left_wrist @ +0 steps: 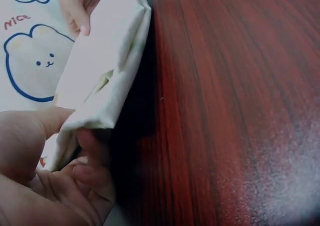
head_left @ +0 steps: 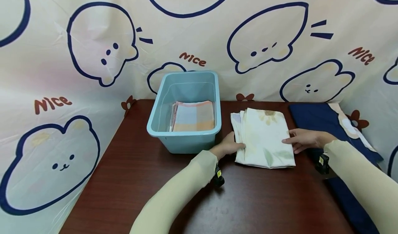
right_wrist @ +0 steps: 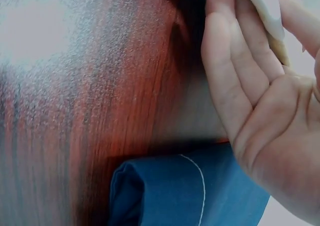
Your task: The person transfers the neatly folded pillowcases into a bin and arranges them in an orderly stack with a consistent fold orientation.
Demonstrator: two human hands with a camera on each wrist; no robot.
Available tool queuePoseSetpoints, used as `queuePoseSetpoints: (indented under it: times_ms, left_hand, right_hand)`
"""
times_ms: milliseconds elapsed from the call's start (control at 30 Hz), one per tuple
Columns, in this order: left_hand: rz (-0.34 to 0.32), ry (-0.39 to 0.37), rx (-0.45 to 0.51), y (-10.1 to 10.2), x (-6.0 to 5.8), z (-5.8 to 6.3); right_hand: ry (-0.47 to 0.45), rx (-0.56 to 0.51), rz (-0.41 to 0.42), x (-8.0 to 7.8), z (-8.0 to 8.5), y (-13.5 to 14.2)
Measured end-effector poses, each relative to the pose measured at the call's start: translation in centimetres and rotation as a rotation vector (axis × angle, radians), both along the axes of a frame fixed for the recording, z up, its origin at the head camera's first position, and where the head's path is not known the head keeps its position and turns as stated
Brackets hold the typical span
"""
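Both hands hold a folded white cloth (head_left: 264, 137) with a pale flower and leaf print, one at each side edge. My left hand (head_left: 229, 144) grips its left edge, thumb on top and fingers below, as the left wrist view shows at the folded cloth (left_wrist: 112, 60). On the opposite edge my right hand (head_left: 306, 140) pinches the cloth; in the right wrist view the right hand (right_wrist: 270, 85) has its fingers under the edge and its thumb above. The cloth appears lifted over the brown table (head_left: 267, 199), with dark shadow beneath.
A light blue plastic basin (head_left: 186, 142) stands left of the cloth, with folded checked fabric (head_left: 194, 116) in it. Navy fabric (head_left: 314, 116) with a floral border lies at the right, and more navy fabric (head_left: 348, 199) lies nearer. A printed curtain (head_left: 174, 30) hangs behind the table.
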State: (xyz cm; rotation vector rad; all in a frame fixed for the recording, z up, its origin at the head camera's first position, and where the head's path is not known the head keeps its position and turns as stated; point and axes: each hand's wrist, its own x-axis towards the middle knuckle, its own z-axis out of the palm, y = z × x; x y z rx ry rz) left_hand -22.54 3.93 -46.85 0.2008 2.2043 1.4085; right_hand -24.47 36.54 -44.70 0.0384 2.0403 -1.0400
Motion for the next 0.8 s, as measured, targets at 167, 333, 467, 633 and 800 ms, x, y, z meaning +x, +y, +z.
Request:
queuePoseSetpoints:
  times_ms: [167, 333, 467, 633, 800]
  left_hand:
    - [-0.011, -0.015, 0.004, 0.1, 0.3, 0.2]
    - [0.019, 0.008, -0.012, 0.4, 0.5, 0.2]
    - [0.005, 0.023, -0.019, 0.3, 0.5, -0.1]
    - [-0.025, 0.069, -0.073, 0.2, 0.7, 0.0]
    - [-0.050, 0.077, -0.092, 0.2, 0.7, 0.2]
  right_hand:
    - [0.020, -0.017, 0.004, 0.4, -0.2, 0.2]
    - [0.022, -0.043, -0.001, 0.5, -0.6, 0.4]
    - [0.020, -0.043, -0.009, 0.5, -0.9, 0.4]
    - [0.026, -0.040, 0.004, 0.5, -1.1, 0.6]
    - [0.064, -0.041, 0.027, 0.6, -0.9, 0.6]
